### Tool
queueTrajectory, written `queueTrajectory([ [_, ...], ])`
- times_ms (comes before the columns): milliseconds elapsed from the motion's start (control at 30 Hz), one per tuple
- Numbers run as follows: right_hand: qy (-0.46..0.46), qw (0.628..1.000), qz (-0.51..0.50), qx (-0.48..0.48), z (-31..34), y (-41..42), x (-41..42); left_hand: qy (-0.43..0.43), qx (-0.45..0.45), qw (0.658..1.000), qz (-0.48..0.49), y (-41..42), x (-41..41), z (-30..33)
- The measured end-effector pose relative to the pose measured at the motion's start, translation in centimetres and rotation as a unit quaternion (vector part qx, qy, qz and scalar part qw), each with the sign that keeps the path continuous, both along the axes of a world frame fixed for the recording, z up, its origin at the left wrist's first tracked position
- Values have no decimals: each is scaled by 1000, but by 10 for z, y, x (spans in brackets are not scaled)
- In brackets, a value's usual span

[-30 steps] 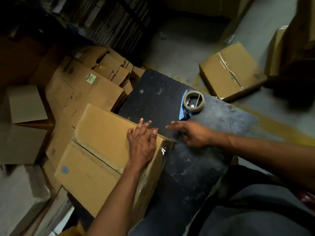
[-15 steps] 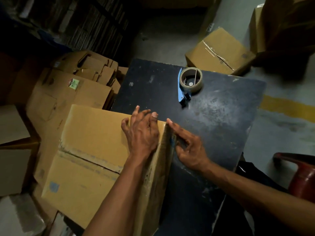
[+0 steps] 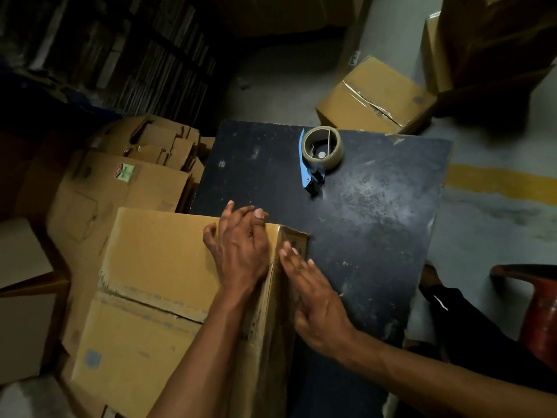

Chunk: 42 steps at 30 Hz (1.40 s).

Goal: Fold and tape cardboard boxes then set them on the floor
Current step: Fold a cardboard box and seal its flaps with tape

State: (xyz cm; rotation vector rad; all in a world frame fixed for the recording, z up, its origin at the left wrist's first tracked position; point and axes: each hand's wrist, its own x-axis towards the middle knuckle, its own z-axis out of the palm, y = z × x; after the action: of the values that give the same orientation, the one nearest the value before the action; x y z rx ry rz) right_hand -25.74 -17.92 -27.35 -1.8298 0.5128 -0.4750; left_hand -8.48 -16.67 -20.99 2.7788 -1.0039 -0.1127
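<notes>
A brown cardboard box (image 3: 156, 267) stands on the left part of the black table (image 3: 376, 236), its top flaps closed with a seam across. My left hand (image 3: 241, 248) lies flat on the box top near its right edge, fingers straight. My right hand (image 3: 313, 300) presses with straight fingers against the box's right side, where shiny tape runs over the edge. A tape dispenser (image 3: 321, 153) with a blue handle and a brown roll lies on the far part of the table, apart from both hands.
A taped box (image 3: 376, 98) sits on the grey floor beyond the table. Flattened and half-folded cartons (image 3: 126, 182) pile up at the left. A red chair (image 3: 539, 309) stands at the right, near a yellow floor line (image 3: 497, 182). Dark shelving fills the far left.
My right hand has moved from the tabletop onto the box's right side and slid along the tape there. My left hand has stayed flat on the box top.
</notes>
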Motion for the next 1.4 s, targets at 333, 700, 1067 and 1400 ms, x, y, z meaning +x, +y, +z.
queueTrajectory([
  [333,39,999,9,21,-8,-21,22,6,4,1000,-1,-1,1,1],
  [700,-30,972,-45,228,33,-114,36,15,-2,1000,5,-2,-1,4],
  [1067,46,957,230,169,10,-166,68,22,-61,998,20,0,-2,4],
  [1400,39,964,169,203,-22,-166,49,15,-60,998,16,0,0,2],
])
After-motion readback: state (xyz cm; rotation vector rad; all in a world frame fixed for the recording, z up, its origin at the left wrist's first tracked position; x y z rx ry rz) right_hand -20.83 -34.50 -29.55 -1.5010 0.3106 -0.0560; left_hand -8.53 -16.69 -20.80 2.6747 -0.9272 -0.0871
